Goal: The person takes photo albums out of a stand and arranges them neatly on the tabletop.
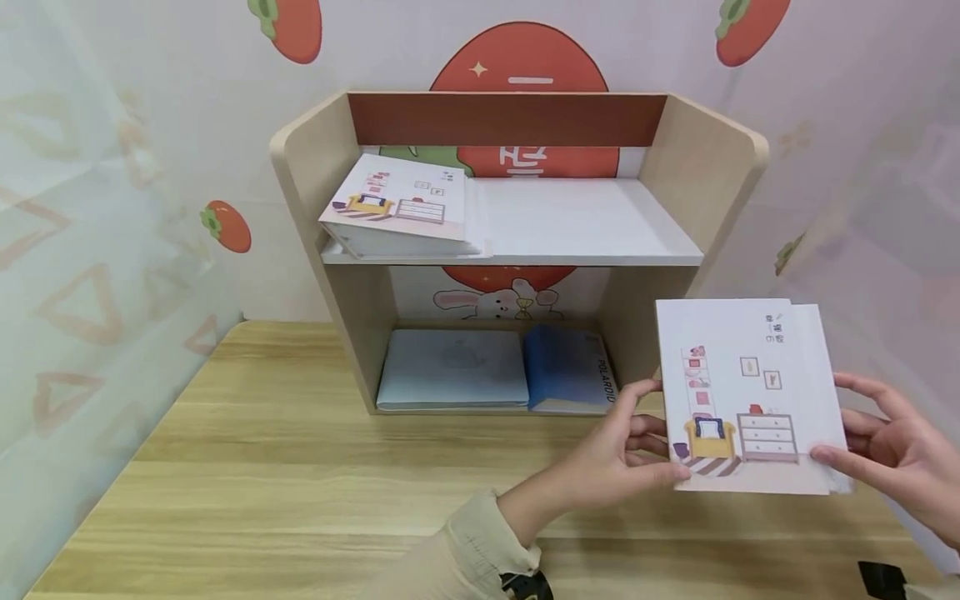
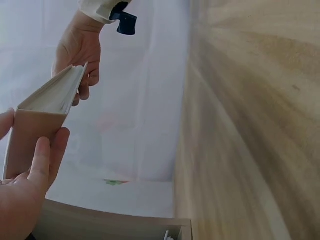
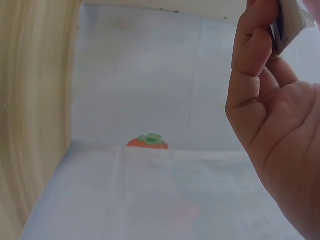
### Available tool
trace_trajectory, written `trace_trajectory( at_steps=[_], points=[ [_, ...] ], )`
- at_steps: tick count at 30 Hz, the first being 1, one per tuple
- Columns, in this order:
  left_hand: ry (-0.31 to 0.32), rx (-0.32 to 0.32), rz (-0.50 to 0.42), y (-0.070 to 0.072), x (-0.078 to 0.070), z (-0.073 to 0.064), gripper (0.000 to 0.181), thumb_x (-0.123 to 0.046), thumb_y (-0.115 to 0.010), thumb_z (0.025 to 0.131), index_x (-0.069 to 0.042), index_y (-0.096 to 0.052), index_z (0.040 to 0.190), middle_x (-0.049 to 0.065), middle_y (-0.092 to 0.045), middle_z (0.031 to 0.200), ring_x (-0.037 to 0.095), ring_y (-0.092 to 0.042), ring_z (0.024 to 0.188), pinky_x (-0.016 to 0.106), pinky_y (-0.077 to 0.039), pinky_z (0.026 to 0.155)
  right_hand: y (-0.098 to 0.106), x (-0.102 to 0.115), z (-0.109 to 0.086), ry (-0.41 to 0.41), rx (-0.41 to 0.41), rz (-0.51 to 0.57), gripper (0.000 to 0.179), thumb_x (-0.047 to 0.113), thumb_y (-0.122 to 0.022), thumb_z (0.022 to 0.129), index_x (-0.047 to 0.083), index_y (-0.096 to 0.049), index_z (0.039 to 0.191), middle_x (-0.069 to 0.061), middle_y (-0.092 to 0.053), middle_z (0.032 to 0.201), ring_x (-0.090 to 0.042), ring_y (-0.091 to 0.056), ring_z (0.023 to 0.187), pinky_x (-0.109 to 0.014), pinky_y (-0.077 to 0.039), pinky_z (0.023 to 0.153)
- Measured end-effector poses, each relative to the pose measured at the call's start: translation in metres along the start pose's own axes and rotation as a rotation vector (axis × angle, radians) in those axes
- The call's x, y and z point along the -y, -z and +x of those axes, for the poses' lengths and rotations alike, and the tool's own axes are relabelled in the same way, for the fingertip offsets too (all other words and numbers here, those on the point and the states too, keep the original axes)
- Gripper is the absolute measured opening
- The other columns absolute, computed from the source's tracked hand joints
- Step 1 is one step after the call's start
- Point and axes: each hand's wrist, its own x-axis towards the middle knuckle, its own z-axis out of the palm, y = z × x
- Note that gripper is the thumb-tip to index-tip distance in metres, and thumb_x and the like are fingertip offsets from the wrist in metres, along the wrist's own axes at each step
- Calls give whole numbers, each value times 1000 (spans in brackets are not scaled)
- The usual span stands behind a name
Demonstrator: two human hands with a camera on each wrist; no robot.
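Both hands hold a white photo album [image 1: 731, 392] above the right part of the table, its cover printed with a yellow armchair and a chest of drawers. Along its left edge, the spine side, my left hand [image 1: 611, 450] grips with the thumb on the cover and fingers behind. My right hand [image 1: 907, 458] pinches the opposite edge, thumb in front. Seen from the left wrist, the album [image 2: 37, 132] has a thick spine and its covers narrow toward the right hand [image 2: 80, 52]. Only a corner of the album shows beside the right hand [image 3: 280, 110] in the right wrist view.
A two-tier wooden shelf [image 1: 720, 158] stands at the back of the table [image 1: 300, 483]. A matching album [image 1: 397, 204] lies on its upper board at the left. Below lie a pale flat album-like item [image 1: 453, 367] and a blue one [image 1: 570, 367] marked POLAROID.
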Motion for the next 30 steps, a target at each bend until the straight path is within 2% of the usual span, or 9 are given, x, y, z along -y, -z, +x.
trace_trajectory(
  at_steps=[6, 9, 11, 21, 27, 30],
  points=[
    [87, -46, -32, -6, 6, 3, 76, -5, -71, 90, -31, -26, 145, -3, -67, 108, -2, -64, 92, 15, -53, 81, 8, -11, -1, -29, 65, -45, 82, -29, -50, 86, 23, -30, 146, 20, -67, 122, 0, -69, 97, -18, -56, 66],
    [125, -47, -61, -11, 11, 5, 67, -7, -70, 91, -30, -29, 139, -6, -67, 100, -3, -64, 86, 15, -53, 79, 11, -16, -7, -41, 96, -62, 83, -29, -50, 86, 27, -31, 144, 22, -66, 121, 0, -69, 94, -19, -56, 65],
    [154, -41, -81, -15, 15, 5, 63, -6, -69, 92, -29, -29, 135, -6, -68, 98, -3, -65, 84, 15, -54, 78, 12, -19, -12, -47, 115, -67, 84, -29, -51, 85, 29, -32, 142, 22, -66, 119, -1, -70, 91, -19, -56, 64],
    [257, -79, -25, -29, 27, 3, 61, -3, -72, 88, -24, -30, 127, 1, -73, 97, 0, -66, 80, 14, -53, 75, 14, -25, -24, -110, 198, -110, 84, -25, -53, 88, 39, -29, 137, 31, -61, 120, 4, -68, 93, -18, -56, 64],
    [317, -102, 12, -34, 32, 2, 63, -2, -74, 86, -21, -31, 128, 5, -74, 99, 3, -69, 81, 14, -53, 72, 10, -25, -31, -121, 136, -226, 90, -24, -61, 83, 43, -30, 134, 34, -60, 114, 5, -64, 79, -16, -50, 56],
    [336, -128, 39, -35, 36, 2, 64, -2, -76, 85, -20, -33, 128, 7, -75, 98, 3, -70, 81, 14, -53, 72, 8, -26, -32, -145, 135, -287, 90, -21, -63, 83, 46, -28, 131, 37, -59, 110, 2, -62, 73, -18, -46, 53]
  ],
)
